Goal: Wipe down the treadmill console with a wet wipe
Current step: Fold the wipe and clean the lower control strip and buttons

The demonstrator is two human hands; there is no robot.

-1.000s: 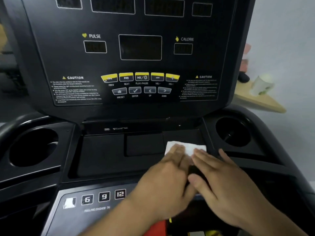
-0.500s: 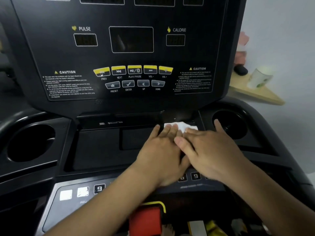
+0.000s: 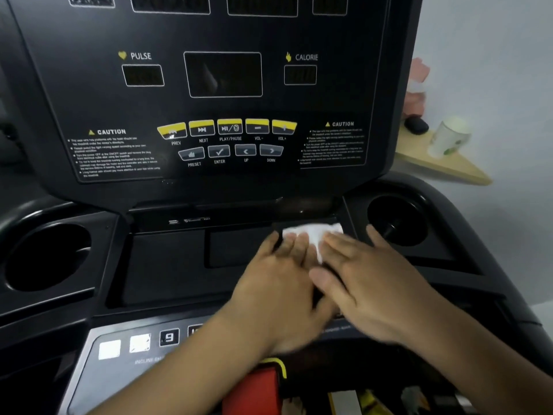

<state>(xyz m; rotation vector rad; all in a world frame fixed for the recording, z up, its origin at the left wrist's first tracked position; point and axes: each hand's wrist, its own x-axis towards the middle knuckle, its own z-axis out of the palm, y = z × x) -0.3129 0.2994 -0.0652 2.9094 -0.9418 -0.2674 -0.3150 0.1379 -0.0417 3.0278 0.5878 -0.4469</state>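
The black treadmill console (image 3: 98,94) fills the view, with dark displays, yellow and grey buttons and a flat tray below. A white wet wipe (image 3: 314,233) lies at the tray's far right corner. My left hand (image 3: 281,289) and my right hand (image 3: 368,283) lie flat side by side on it, fingers pointing away from me and pressing the wipe onto the tray. Only the wipe's far edge and a strip between the hands show.
Round cup holders sit at the left (image 3: 48,256) and the right (image 3: 395,220) of the tray. A lower button panel (image 3: 119,348) and a red stop key (image 3: 254,390) are near me. A wooden shelf (image 3: 449,169) with a white cup (image 3: 449,139) hangs at the right wall.
Both hands slid the wipe away from me across the tray, from its middle to its far right corner near the right cup holder.
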